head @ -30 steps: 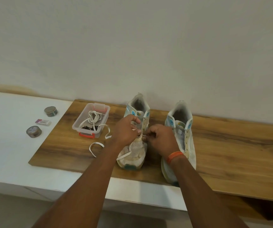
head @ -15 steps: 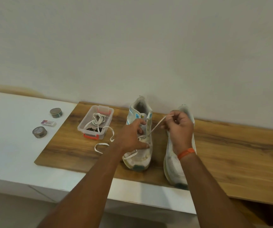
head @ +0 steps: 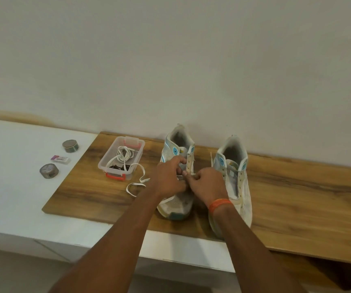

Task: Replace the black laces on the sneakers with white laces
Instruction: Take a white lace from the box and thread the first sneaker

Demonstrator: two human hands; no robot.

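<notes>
Two white sneakers with blue accents stand on a wooden board (head: 297, 197), heels to the wall. Both hands meet over the left sneaker (head: 177, 144). My left hand (head: 169, 179) grips its eyelet flap on the left side. My right hand (head: 207, 185), with an orange wristband, pinches the white lace (head: 137, 182) at the eyelets; the lace's loose end trails left on the board. The right sneaker (head: 237, 178) has no lace in its visible eyelets. A clear plastic box (head: 107, 166) holds another white lace and black laces.
On the white counter (head: 11, 187) to the left lie two small round tins (head: 70, 146) (head: 49, 171) and a small white packet (head: 60, 159). The wall stands close behind the shoes. The board's front edge overhangs at the right.
My right hand pulled the lace up and to the right, then came back down to the left sneaker's eyelets. My left hand stayed on the shoe.
</notes>
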